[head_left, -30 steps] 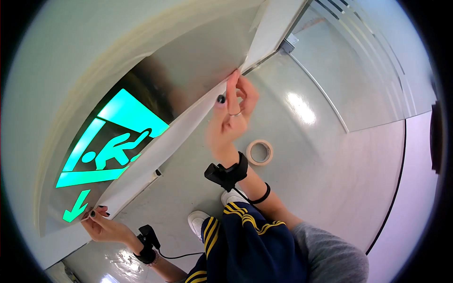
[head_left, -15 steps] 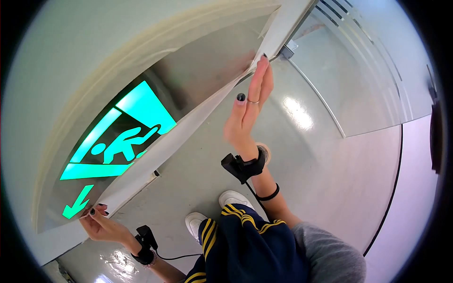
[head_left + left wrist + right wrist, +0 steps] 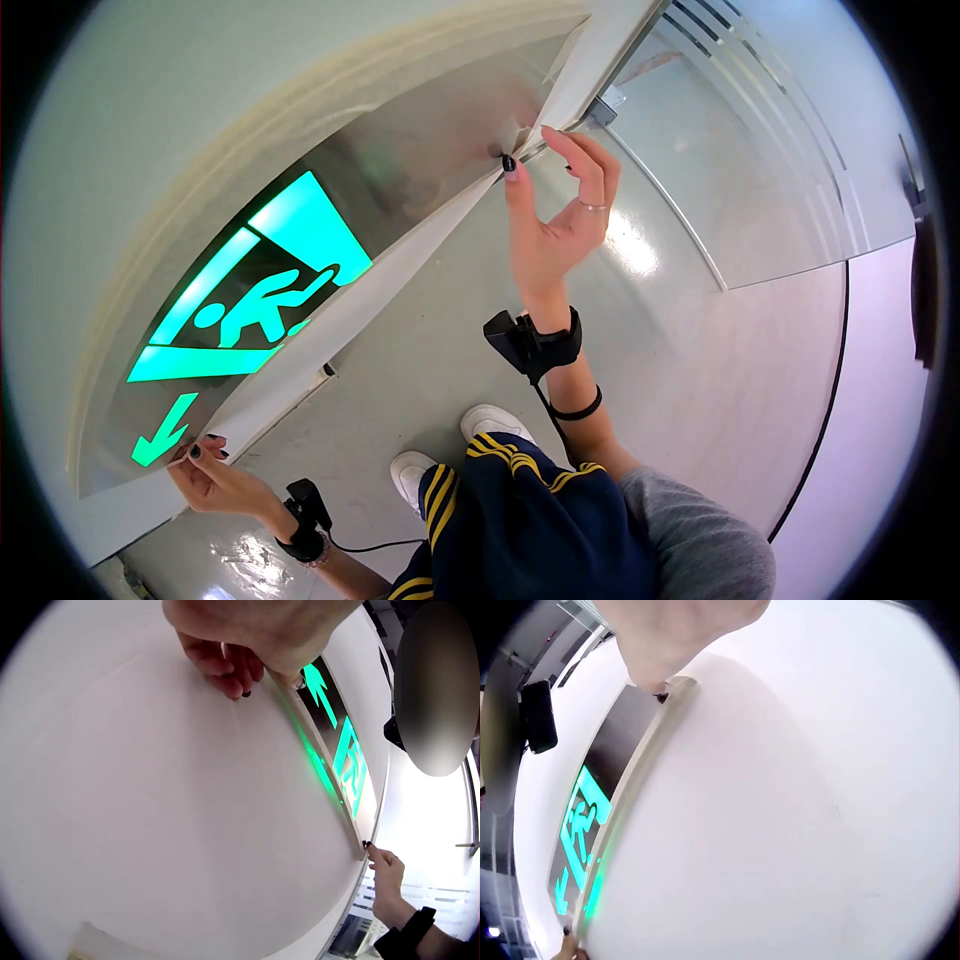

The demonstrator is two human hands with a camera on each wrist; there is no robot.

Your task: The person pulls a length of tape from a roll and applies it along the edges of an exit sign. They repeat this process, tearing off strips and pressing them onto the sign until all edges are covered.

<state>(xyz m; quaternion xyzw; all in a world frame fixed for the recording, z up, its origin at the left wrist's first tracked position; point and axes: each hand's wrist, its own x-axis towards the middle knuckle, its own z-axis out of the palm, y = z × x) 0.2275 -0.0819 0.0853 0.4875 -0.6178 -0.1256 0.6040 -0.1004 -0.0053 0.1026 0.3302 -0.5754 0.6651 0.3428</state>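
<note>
A flat metallic sign (image 3: 400, 190) with a glowing green running figure and arrow is fixed on a white wall. A pale strip (image 3: 641, 750) runs along its edge in the right wrist view. At the arrow end, my left hand (image 3: 215, 480) pinches the strip's end between thumb and finger, the other fingers lying beside it. At the far end, my right hand (image 3: 560, 215) touches the sign's edge with its thumb tip, its fingers bent and spread apart from the thumb. In the left wrist view, my left hand (image 3: 262, 637) covers the strip's near end.
A glass door (image 3: 740, 170) with pale stripes and a metal fitting (image 3: 603, 110) stands at the upper right. Below lie the shiny grey floor (image 3: 440, 350) and my white shoes (image 3: 495, 422). A cable (image 3: 380, 547) runs from the left wrist camera.
My right hand moved up along the edge with straight fingers, then bent them and brought its thumb to the edge. The tape roll on the floor is now hidden. My left hand stays at its corner.
</note>
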